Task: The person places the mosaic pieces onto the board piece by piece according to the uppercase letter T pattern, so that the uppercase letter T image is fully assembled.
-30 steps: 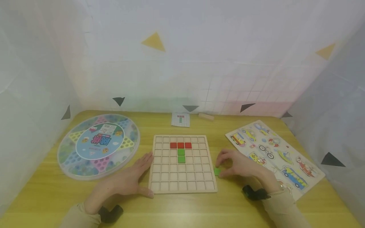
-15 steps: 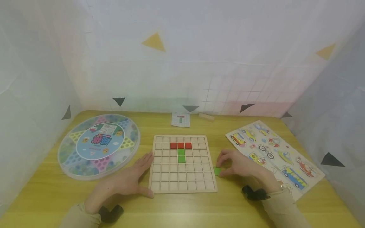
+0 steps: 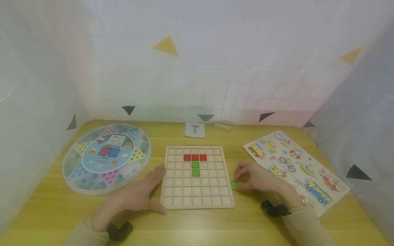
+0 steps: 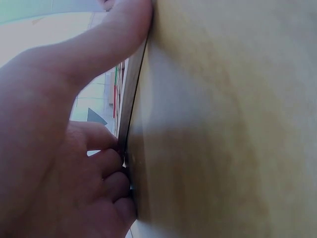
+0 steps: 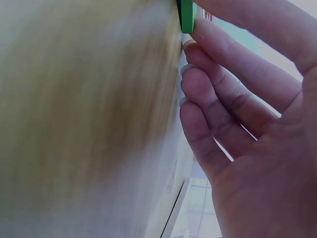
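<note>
A square wooden grid board lies flat in the middle of the table in the head view. In its cells sit a row of red tiles and, below the middle one, two green tiles, together making a T. My left hand rests against the board's left edge, thumb and fingers spread; the left wrist view shows the fingertips touching that edge. Beside the board's right edge, my right hand pinches a loose green tile between thumb and fingers. That tile is partly hidden at the top of the right wrist view.
A round game box lies at the left. A wooden vehicle picture puzzle lies at an angle on the right, partly under the right forearm. At the back are a small card printed with a red-and-green T and a wooden block.
</note>
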Tool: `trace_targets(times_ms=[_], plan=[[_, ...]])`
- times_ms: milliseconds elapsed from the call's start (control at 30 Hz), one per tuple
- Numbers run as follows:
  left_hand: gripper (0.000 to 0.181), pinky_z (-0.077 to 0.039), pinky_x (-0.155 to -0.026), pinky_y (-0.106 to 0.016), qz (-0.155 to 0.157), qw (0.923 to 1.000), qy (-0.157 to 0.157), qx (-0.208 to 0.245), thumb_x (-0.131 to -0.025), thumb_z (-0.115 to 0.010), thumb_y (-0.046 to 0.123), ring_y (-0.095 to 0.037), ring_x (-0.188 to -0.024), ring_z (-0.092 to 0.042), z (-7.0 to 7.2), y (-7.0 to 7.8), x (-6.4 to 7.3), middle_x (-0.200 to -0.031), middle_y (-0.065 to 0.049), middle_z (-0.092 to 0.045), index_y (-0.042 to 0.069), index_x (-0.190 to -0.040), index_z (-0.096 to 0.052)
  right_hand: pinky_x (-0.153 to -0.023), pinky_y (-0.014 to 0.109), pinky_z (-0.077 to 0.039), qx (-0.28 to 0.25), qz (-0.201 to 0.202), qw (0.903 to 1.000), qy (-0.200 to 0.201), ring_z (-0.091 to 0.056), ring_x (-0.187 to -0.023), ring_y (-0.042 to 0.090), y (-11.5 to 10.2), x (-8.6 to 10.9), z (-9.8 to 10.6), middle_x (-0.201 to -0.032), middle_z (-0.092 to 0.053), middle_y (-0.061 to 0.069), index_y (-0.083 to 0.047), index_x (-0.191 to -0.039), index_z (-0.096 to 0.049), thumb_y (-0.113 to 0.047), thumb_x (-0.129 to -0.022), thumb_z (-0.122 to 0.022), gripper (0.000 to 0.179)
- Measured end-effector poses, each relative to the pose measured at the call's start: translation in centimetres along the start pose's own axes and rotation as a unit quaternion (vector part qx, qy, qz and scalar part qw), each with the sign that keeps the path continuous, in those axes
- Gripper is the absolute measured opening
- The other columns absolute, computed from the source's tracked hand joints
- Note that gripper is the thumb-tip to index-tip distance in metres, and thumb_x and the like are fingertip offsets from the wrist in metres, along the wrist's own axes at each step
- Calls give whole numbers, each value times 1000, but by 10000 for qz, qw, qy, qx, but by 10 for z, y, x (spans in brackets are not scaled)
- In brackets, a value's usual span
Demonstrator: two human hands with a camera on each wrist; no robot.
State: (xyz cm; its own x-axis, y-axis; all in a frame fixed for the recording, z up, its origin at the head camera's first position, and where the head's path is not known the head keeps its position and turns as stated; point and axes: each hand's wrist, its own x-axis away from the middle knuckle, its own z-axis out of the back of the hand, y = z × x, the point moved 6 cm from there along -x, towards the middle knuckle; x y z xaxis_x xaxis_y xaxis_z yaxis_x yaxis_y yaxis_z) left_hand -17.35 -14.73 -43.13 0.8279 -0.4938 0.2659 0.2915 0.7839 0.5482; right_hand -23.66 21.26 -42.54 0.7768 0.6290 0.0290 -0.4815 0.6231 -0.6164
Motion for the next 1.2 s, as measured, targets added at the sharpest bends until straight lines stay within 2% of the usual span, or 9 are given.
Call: trace_targets(times_ms=[167,400,600,733,833,967,1067,1200], plan=[[128,-13,-124,-54,46,10000,-25,-23,-69,-76,69,-34,-154,-3,0,-1,-1,-168,-5,4,14,-162,-8,-92,26,-47,-30,-45,10000,-27,-57,-99,8,-1,1,0,-99,-64,-12,-27,-89,-78,-33,-76,-87,17],[128,-13,-124,-53,20,10000,-2,6,-69,-77,68,-32,-155,-2,-1,-2,0,-168,-5,4,14,-162,-8,-92,27,-49,-174,129,9996,154,-61,-98,11,-4,0,3,-99,-67,-9,-24,-90,-78,-28,-78,-86,15],[128,-12,-124,-55,-31,10000,3,23,-70,-77,68,-35,-154,-3,0,0,0,-168,-8,3,12,-161,-8,-96,31,-51,-123,-69,9994,304,-63,-101,9,-2,1,9,-102,-70,-14,-28,-93,-75,-29,-79,-85,17],[128,-12,-123,-56,-65,10000,16,42,-70,-76,68,-37,-154,-3,1,1,0,-168,-9,3,11,-161,-8,-97,34,-52,-183,-64,9994,272,-64,-104,13,-5,-2,8,-106,-72,-11,-25,-99,-74,-28,-81,-83,20],[128,-13,-123,-56,-46,10000,23,19,-69,-76,68,-37,-154,-3,1,1,0,-168,-9,3,12,-162,-7,-97,35,-52,-235,-36,9995,221,-65,-104,14,-9,-6,6,-107,-72,-8,-22,-101,-74,-28,-83,-82,21],[128,-13,-123,-56,-43,10000,31,-12,-69,-76,68,-37,-154,-3,1,1,-1,-168,-9,3,12,-162,-8,-97,35,-53,-146,-86,9996,242,-64,-102,10,-17,-13,3,-105,-71,-12,-24,-101,-73,-29,-84,-82,20],[128,-14,-123,-56,-57,10000,48,-32,-69,-76,69,-37,-154,-4,2,2,-1,-168,-10,2,12,-162,-8,-95,35,-54,41,-8,9996,284,-64,-99,7,-27,-20,2,-103,-70,-16,-26,-99,-74,-28,-84,-82,18],[128,-15,-123,-57,-58,9999,82,-32,-70,-76,68,-38,-154,-5,2,2,0,-168,-11,1,12,-162,-8,-89,36,-55,151,153,9995,252,-64,-93,11,-44,-31,0,-98,-69,-17,-27,-96,-74,-27,-84,-81,14]])
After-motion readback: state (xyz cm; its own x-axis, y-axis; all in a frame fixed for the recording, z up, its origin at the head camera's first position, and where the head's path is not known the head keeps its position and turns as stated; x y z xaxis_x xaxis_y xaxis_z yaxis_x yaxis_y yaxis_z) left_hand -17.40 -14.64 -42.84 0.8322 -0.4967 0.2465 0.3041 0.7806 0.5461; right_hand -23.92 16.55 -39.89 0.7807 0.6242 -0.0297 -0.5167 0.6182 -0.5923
